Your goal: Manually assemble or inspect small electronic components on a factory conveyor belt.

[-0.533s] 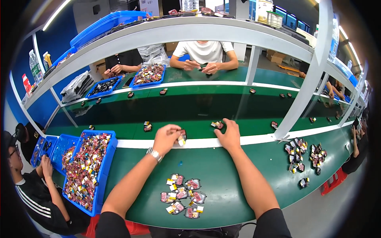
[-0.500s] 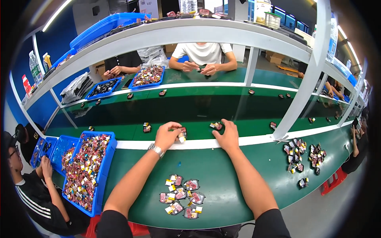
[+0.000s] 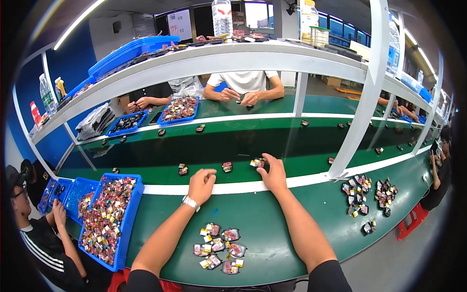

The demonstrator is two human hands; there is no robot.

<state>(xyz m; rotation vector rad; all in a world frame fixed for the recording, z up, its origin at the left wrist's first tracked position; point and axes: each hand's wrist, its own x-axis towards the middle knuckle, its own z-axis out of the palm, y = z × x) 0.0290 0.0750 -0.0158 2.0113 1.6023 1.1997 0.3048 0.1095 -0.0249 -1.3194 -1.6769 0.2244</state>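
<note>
My left hand (image 3: 201, 186), with a metal watch on its wrist, is over the white rail at the belt's near edge. Its fingers are apart and hold nothing. Just beyond its fingertips, a small black-cased circuit module (image 3: 227, 167) lies on the green belt. My right hand (image 3: 274, 174) pinches the right end of another module (image 3: 257, 163) between thumb and index finger, over the belt. This module shows a white and yellow part beside its red circuit board. Between my forearms, a cluster of several similar modules (image 3: 215, 246) lies on the green table (image 3: 272, 238).
A blue tray (image 3: 134, 221) heaped with small circuit parts stands at the left, beside a seated co-worker. More module piles (image 3: 357, 194) lie at the right. A white post (image 3: 357, 107) and an overhead shelf (image 3: 219, 58) frame the belt. Another person works opposite.
My left hand has let go of a module, which now lies on the belt, and has drawn back. My right hand's module has shifted slightly left. The whole view has tilted upward.
</note>
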